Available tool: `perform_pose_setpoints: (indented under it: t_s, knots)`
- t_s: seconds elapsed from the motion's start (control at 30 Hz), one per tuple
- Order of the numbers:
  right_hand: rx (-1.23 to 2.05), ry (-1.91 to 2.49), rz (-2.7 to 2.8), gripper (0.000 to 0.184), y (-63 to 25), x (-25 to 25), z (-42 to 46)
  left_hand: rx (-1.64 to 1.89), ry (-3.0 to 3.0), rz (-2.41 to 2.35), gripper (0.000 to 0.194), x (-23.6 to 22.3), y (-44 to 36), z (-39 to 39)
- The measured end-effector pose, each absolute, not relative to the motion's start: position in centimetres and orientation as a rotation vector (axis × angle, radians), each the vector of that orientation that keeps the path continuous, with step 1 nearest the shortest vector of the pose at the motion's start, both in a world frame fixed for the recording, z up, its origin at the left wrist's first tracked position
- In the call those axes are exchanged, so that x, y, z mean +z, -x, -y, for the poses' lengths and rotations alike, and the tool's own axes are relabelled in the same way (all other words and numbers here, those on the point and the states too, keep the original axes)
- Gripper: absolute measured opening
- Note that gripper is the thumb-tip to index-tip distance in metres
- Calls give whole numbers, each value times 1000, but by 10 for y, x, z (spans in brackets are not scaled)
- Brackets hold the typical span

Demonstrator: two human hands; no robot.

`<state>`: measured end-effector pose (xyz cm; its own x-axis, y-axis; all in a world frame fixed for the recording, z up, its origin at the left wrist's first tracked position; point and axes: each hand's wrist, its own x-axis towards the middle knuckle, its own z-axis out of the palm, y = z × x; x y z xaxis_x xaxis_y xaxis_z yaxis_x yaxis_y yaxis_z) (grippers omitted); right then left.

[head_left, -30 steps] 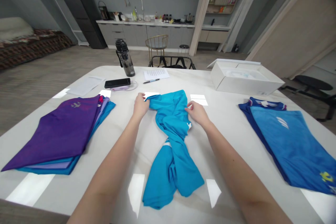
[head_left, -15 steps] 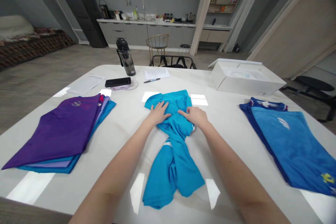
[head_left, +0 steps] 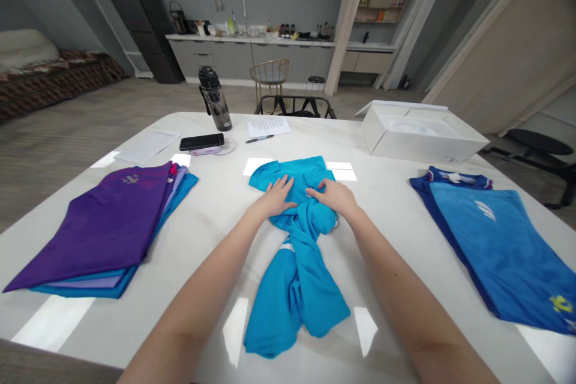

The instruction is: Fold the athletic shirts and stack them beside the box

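A bright turquoise garment, apparently a shirt, lies twisted and bunched at the middle of the table, its lower end fanning out toward me. On the left side of its upper part my left hand rests flat, fingers spread. My right hand touches the upper right part, thumb stretched away from the bent fingers with cloth showing in the gap. Some of its fingertips are hidden against the fabric. A small white patch shows on the garment near the twist.
Folded purple and blue garments are stacked at left; blue shirts lie at right. Toward the back are a white open box, a water bottle, a black phone, a pen and paper sheets.
Both hands have shifted slightly on the turquoise garment, the left one a little to the right. Right fingers have spread somewhat from the thumb, and the cloth near them has moved slightly right.
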<state>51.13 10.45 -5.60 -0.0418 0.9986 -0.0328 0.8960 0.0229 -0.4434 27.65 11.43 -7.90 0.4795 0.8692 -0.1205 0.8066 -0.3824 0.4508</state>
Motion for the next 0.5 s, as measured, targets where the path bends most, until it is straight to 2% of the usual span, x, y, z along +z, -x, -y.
perform_pose_setpoints:
  t_s: [0.07,0.2,0.5]
  knots:
    - [450,2051,2083,44,-508,-56,-102,173,-2238,-1401,97,-80,-276,-115]
    - [467,1993,2140,27,-519,-47,-105,145,-2199,-1474,109,-82,-274,-118]
    - [282,2019,1430,21,-628,-31,-130,24,-2085,-1749,116,-81,-251,-130]
